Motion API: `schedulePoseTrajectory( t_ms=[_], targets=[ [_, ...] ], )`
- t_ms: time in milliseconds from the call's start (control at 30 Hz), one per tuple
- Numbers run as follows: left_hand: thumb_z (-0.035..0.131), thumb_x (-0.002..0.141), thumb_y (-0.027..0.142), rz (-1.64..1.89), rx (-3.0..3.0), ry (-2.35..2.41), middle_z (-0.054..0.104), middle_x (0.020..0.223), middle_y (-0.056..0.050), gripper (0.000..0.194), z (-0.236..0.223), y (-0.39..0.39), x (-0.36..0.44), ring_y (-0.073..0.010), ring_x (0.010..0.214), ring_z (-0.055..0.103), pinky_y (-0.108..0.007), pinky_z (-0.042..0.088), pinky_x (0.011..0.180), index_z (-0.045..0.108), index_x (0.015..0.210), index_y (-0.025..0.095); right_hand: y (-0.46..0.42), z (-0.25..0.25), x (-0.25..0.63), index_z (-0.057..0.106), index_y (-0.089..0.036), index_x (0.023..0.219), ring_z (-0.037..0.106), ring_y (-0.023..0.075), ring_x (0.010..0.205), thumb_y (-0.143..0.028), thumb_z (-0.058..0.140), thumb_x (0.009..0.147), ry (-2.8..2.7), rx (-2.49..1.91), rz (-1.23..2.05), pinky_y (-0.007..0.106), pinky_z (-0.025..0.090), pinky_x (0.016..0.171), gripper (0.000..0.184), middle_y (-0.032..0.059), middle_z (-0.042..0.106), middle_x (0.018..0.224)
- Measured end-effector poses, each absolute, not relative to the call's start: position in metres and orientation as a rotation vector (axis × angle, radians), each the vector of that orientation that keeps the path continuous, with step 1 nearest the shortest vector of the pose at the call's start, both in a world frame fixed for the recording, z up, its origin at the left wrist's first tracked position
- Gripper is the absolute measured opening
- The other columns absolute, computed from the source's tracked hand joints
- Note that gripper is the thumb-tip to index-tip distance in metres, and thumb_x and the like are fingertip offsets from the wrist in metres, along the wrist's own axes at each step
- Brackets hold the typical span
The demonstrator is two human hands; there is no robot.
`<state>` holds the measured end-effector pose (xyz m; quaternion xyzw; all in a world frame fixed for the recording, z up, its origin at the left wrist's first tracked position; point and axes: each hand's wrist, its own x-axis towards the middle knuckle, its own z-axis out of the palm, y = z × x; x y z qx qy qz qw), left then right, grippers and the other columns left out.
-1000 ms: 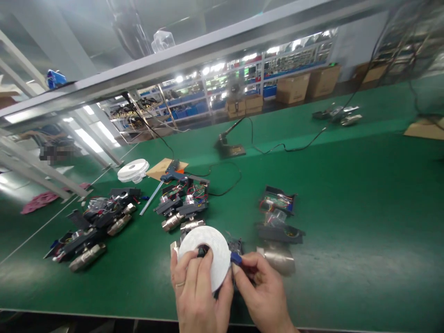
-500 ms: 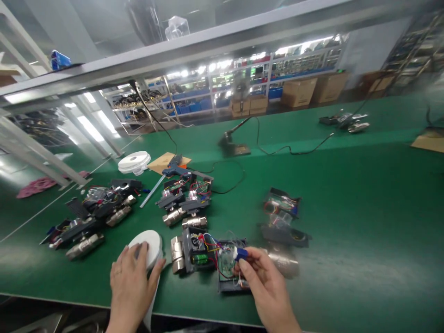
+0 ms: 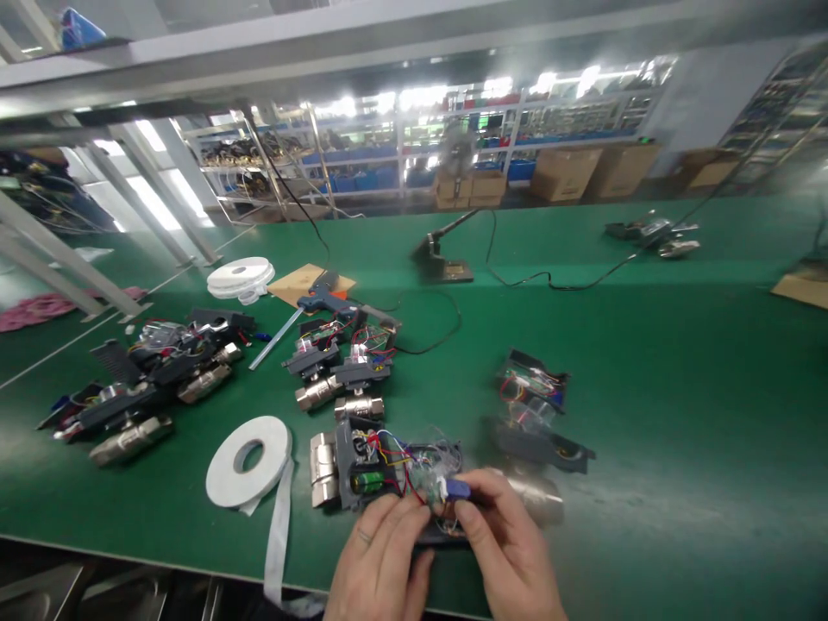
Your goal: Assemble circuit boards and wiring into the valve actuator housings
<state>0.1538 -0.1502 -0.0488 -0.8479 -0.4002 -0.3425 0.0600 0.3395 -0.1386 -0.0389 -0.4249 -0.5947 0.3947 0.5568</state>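
Both my hands meet at the near edge of the green bench [image 3: 647, 388]. My right hand [image 3: 511, 552] pinches a small blue part [image 3: 458, 489] joined by thin wires to an open grey valve unit [image 3: 362, 470] with a green battery and coloured wires. My left hand [image 3: 381, 561], a ring on one finger, has its fingers curled against the wires and a small clear piece next to the blue part. A white tape roll [image 3: 249, 448] lies flat to the left, apart from both hands, its loose end hanging over the bench edge.
Several more valve units with metal fittings lie at the left [image 3: 142, 388] and centre [image 3: 336, 371]. Opened black housings [image 3: 536, 414] sit to the right. Behind are a blue glue gun [image 3: 323, 302], another tape roll [image 3: 239, 276], a stand with a cable [image 3: 443, 263] and cardboard boxes [image 3: 562, 172].
My left hand set the tape roll down on the bench at the left, let go of it, and came back to join my right hand at the blue part.
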Motion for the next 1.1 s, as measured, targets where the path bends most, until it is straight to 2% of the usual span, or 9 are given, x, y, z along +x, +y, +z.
schedulePoseTrajectory(
  t_ms=[100, 233, 367, 500, 700, 900, 1100],
  targets=[
    [0.053, 0.088, 0.003, -1.152, -2.638, -1.345, 0.072, 0.117, -0.012, 0.04, -0.047, -0.152, 0.155, -0.0211, 0.108, 0.066, -0.032, 0.059, 0.095, 0.054, 0.127, 0.011, -0.131, -0.021, 0.347, 0.063, -0.028, 0.111, 0.067, 0.0183, 0.082, -0.015, 0.054, 0.098, -1.684, -0.936, 0.761, 0.027, 0.056, 0.073, 0.02, 0.0028, 0.069, 0.093],
    [0.051, 0.089, 0.0, -1.287, -2.605, -1.485, 0.071, 0.116, -0.011, 0.04, -0.047, -0.156, 0.162, -0.0204, 0.11, 0.063, -0.033, 0.056, 0.099, 0.053, 0.127, 0.013, -0.119, 0.0, 0.359, 0.062, -0.024, 0.113, 0.063, 0.0213, 0.079, -0.009, 0.053, 0.096, -2.044, -0.826, 0.646, 0.034, 0.052, 0.069, 0.025, 0.0058, 0.071, 0.092],
    [0.055, 0.087, -0.001, -1.39, -2.606, -1.393, 0.069, 0.118, -0.014, 0.048, -0.055, -0.155, 0.162, -0.02, 0.113, 0.063, -0.031, 0.056, 0.098, 0.048, 0.133, 0.01, -0.112, 0.004, 0.368, 0.06, -0.022, 0.114, 0.06, 0.0215, 0.078, -0.009, 0.051, 0.097, -2.167, -0.82, 0.624, 0.034, 0.049, 0.066, 0.024, 0.0066, 0.069, 0.091],
    [0.052, 0.086, -0.002, -1.499, -2.647, -1.435, 0.069, 0.119, -0.015, 0.051, -0.06, -0.153, 0.16, -0.018, 0.113, 0.064, -0.028, 0.058, 0.095, 0.045, 0.135, 0.01, -0.112, 0.001, 0.37, 0.059, -0.021, 0.11, 0.058, 0.0216, 0.076, -0.01, 0.05, 0.098, -2.245, -0.815, 0.625, 0.034, 0.047, 0.064, 0.019, 0.0065, 0.068, 0.09],
    [0.052, 0.078, -0.012, -1.638, -2.594, -1.254, 0.068, 0.123, -0.017, 0.067, -0.058, -0.15, 0.163, -0.0197, 0.112, 0.064, -0.034, 0.06, 0.092, 0.036, 0.137, 0.015, -0.11, 0.003, 0.36, 0.059, -0.018, 0.103, 0.056, 0.0227, 0.077, -0.005, 0.049, 0.095, -2.421, -0.803, 0.457, 0.035, 0.046, 0.065, 0.018, 0.0068, 0.069, 0.086],
    [0.053, 0.076, -0.013, -1.592, -2.591, -1.244, 0.07, 0.12, -0.016, 0.065, -0.055, -0.147, 0.163, -0.0186, 0.108, 0.065, -0.032, 0.06, 0.091, 0.037, 0.133, 0.014, -0.11, -0.001, 0.353, 0.065, -0.016, 0.099, 0.055, 0.0244, 0.074, -0.006, 0.046, 0.094, -2.522, -0.831, 0.421, 0.037, 0.044, 0.062, 0.022, 0.0095, 0.07, 0.083],
    [0.053, 0.076, -0.011, -1.543, -2.574, -1.251, 0.071, 0.116, -0.015, 0.057, -0.05, -0.148, 0.163, -0.0176, 0.105, 0.067, -0.029, 0.059, 0.091, 0.041, 0.125, 0.014, -0.113, -0.006, 0.358, 0.065, -0.015, 0.103, 0.057, 0.0268, 0.084, -0.014, 0.053, 0.097, -2.592, -0.828, 0.409, 0.041, 0.048, 0.071, 0.014, 0.0106, 0.071, 0.093]
  ],
)
